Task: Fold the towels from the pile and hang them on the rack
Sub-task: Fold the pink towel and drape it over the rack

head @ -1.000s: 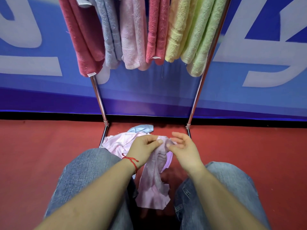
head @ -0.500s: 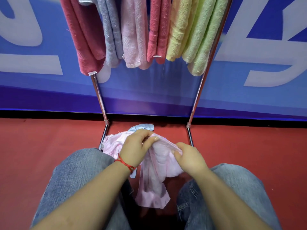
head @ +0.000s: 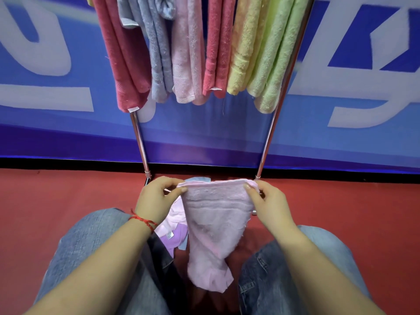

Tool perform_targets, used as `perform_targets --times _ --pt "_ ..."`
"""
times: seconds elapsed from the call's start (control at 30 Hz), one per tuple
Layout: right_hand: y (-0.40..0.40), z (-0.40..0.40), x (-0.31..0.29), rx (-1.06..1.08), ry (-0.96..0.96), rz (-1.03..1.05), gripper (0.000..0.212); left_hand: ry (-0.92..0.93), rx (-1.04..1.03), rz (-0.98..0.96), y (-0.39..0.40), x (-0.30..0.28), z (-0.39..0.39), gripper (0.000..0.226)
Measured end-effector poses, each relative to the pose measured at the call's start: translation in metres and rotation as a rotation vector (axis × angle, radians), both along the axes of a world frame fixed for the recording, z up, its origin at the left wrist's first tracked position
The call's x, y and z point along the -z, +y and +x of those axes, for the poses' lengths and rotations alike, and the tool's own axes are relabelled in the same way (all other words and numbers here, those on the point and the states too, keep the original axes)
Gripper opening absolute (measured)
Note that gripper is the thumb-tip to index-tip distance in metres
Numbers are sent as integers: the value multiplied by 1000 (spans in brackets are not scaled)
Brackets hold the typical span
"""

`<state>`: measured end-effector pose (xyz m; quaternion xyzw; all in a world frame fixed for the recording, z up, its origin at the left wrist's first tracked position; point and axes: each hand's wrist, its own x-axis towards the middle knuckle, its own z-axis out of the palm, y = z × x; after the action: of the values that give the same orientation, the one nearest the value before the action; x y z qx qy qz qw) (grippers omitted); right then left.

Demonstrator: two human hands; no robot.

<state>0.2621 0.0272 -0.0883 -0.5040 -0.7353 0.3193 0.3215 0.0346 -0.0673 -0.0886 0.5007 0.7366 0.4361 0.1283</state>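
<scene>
Pink towel (head: 213,226), stretched by its top corners below the rack (head: 268,142): left hand (head: 159,196) and right hand (head: 268,201) apart, each pinching one. Probably soft, light, limp; best held at corners.

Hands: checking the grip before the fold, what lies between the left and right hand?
In the head view, the pink towel's top edge stretches between the left hand and right hand, each pinching a corner.

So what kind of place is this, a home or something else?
Probably not a home: more likely a sports hall or staged recording space. A big blue printed banner runs along the wall, above red sports-type flooring, with only a metal towel rack standing there.
</scene>
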Motion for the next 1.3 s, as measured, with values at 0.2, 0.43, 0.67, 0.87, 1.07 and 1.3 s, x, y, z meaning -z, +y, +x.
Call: perform_targets --times 0.2,0.43,0.67,0.87,1.07,1.3 --pt "-5 -4 -33 -33 45 19 21 -27 -13 -7 -13 -24 -8 12" --pt "-14 -3 -114 -12 74 220 23 32 -59 140 -24 -92 -4 24" --pt "-41 1 -180 8 317 301 15 130 -73 351 -28 -164 10 26" --pt "-65 13 -196 52 423 372 13 -49 -4 482 -48 -190 26 9" --pt "-70 10 -148 164 334 306 18 -333 -88 222 -57 -151 34 16" --pt "-86 6 -113 359 392 131 26 -1376 -44 32 -63 -111 67 27"
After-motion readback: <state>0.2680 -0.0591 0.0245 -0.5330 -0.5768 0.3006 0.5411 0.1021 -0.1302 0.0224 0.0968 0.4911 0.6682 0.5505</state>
